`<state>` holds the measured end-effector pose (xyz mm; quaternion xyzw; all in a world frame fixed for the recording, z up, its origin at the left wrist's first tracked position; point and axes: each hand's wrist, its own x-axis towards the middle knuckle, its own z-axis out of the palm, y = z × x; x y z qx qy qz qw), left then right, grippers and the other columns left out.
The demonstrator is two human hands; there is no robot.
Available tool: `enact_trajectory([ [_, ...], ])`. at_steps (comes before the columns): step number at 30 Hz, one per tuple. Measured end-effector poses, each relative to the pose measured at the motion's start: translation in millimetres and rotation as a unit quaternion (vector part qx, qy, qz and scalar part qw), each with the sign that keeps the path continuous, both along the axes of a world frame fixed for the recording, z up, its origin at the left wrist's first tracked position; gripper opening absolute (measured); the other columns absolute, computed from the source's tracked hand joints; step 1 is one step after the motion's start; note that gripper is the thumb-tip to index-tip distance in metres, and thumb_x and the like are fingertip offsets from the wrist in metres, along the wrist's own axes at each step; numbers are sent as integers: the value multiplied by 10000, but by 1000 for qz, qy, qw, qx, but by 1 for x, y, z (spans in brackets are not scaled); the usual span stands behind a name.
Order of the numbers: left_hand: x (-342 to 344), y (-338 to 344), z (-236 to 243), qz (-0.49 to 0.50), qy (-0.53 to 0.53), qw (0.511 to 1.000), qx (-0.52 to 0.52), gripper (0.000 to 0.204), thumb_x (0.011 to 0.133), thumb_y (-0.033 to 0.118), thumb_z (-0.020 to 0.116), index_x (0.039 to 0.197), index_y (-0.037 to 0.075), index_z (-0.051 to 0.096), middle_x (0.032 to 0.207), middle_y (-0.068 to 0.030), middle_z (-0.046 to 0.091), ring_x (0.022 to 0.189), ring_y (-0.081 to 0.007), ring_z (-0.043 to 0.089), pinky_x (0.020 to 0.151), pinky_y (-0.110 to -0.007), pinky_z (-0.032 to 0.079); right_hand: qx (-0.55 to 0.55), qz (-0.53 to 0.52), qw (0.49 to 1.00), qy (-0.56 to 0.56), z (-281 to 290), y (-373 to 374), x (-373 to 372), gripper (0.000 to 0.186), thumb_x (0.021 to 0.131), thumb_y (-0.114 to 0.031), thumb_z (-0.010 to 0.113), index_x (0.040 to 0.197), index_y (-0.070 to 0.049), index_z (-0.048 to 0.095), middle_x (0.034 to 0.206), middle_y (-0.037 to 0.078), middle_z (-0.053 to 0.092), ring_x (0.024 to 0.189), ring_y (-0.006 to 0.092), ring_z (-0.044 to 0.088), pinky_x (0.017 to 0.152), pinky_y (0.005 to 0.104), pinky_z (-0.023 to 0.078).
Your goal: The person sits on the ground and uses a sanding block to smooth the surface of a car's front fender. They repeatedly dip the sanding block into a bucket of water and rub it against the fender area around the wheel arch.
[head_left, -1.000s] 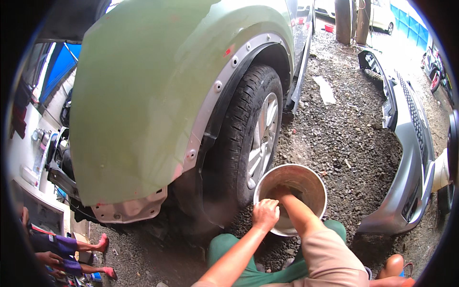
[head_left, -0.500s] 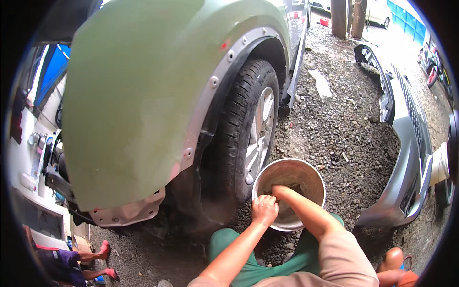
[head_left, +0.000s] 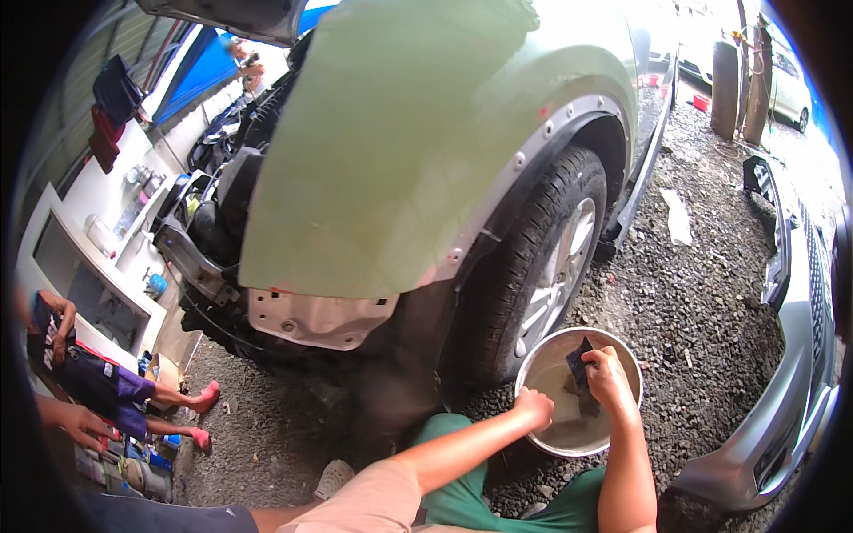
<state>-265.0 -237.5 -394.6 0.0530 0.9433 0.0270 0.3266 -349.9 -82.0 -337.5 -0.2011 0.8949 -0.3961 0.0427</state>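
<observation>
My left hand [head_left: 534,410] is closed on the near left rim of a metal bucket [head_left: 632,369], which holds murky water. My right hand [head_left: 606,377] grips a dark sheet, apparently sandpaper [head_left: 579,364], above the water at the bucket's right side. Beyond the bucket are a car's wheel [head_left: 558,275] and a dull green fender [head_left: 391,151] with a bare metal strip along the arch. My knees in green trousers flank the bucket.
A detached silver bumper [head_left: 782,391] lies on gravel [head_left: 675,302] at right. The car's exposed front [head_left: 200,249] is at left. Co-workers' legs [head_left: 169,395] and another person's hand [head_left: 84,426] show at lower left; another person [head_left: 249,67] stands behind the car.
My view has swung left. My right hand has come up from inside the bucket with a dark sheet in it. My left hand still holds the rim.
</observation>
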Motion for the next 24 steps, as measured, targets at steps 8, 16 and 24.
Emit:
enact_trajectory([
  [8, -70, 44, -145, -141, -51, 988, 26, 384, 847, 289, 670, 1177, 108, 743, 1267, -111, 691, 1193, -277, 648, 965, -446, 521, -32, -27, 998, 40, 45, 25, 50, 455, 801, 93, 667, 1224, -69, 624, 987, 178, 612, 915, 354, 627, 815, 427, 510],
  [16, -38, 56, -164, -211, -96, 968, 95, 347, 806, 242, 672, 1118, 123, 766, 1171, -125, 725, 1090, -277, 691, 907, -424, 551, -38, -93, 991, -93, 25, 38, 32, 270, 857, -61, 696, 1083, 17, 570, 895, 209, 676, 714, 319, 678, 645, 403, 536],
  [24, -9, 18, -28, 316, -2, 683, 659, 529, 999, 245, 551, 1473, 58, 408, 1404, -121, 533, 1236, -227, 575, 1058, -391, 453, -443, -202, 830, -270, -7, 1, -5, 177, 982, -218, 639, 1042, -62, 580, 906, 47, 662, 727, 134, 645, 592, 278, 568],
])
